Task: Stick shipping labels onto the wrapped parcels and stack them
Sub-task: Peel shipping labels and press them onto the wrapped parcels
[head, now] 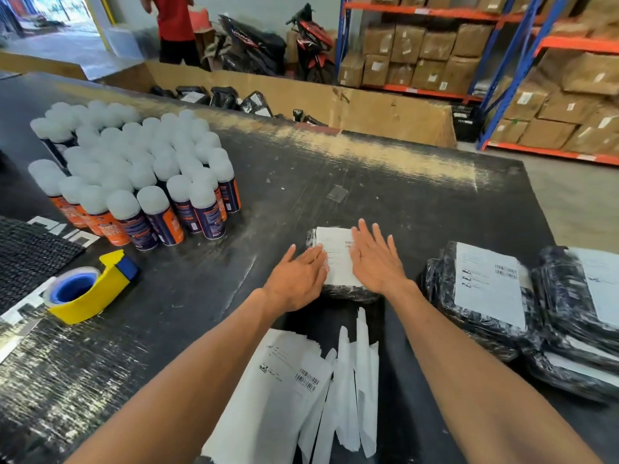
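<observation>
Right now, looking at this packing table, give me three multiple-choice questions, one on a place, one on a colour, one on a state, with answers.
1. Where is the tape dispenser relative to the parcel being labelled?
A. Left of it
B. On top of it
C. Right of it

2. What colour is the tape dispenser's body?
A. Red
B. Yellow
C. Green

3. How do the left hand and right hand lie?
A. Both clenched in fists
B. Flat on the label
C. Holding spray cans

Answers: 1 A, it sits at the table's left side; 2 B, yellow body with blue core; 3 B, straight fingers press the label.
</observation>
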`<state>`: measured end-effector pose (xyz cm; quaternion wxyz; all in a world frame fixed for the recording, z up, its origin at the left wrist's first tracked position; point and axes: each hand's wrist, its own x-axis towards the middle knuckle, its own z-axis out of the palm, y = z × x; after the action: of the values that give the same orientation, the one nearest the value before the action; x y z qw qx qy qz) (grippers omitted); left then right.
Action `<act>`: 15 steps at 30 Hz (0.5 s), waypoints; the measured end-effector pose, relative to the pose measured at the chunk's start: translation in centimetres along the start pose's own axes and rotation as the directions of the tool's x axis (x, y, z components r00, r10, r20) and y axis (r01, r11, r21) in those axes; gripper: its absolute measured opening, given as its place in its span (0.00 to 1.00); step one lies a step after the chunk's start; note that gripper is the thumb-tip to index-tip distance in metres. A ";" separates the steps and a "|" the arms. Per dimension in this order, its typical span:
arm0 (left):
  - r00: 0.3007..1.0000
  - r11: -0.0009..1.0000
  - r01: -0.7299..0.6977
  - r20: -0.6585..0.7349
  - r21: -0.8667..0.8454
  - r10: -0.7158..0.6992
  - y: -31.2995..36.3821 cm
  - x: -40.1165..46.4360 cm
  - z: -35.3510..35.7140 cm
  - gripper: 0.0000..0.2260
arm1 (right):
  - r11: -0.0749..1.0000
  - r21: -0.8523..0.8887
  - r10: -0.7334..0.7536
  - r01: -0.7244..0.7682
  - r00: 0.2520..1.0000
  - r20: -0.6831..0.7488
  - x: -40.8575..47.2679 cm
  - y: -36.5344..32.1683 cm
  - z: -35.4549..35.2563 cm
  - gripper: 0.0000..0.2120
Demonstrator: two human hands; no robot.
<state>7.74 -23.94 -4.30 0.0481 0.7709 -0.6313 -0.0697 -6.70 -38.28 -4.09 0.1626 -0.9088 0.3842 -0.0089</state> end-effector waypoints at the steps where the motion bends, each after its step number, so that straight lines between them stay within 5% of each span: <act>1: 0.998 1.000 0.006 -0.070 0.003 -0.006 0.2 0.2 0.3 0.25 | 0.999 0.027 -0.047 0.047 0.999 -0.010 -0.7 0.1 0.4 0.27; 7: 0.996 0.988 0.076 0.054 -0.136 -0.070 1.6 5.4 0.5 0.25 | 0.995 0.084 -0.056 0.056 0.998 0.001 -1.5 0.6 1.5 0.27; 11: 0.993 0.990 0.113 0.049 -0.085 -0.109 0.9 7.8 0.5 0.24 | 0.996 0.077 -0.034 0.037 0.999 -0.039 -1.4 0.4 1.9 0.27; 15: 0.957 0.946 0.284 0.111 -0.158 -0.268 0.0 10.1 -0.1 0.25 | 0.997 0.057 -0.043 0.044 0.999 -0.024 -1.3 0.5 1.9 0.27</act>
<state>9.71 -33.86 -4.72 0.0765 0.8408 -0.5102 -0.1640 -7.72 -37.14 -5.90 0.1841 -0.9117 0.3657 -0.0340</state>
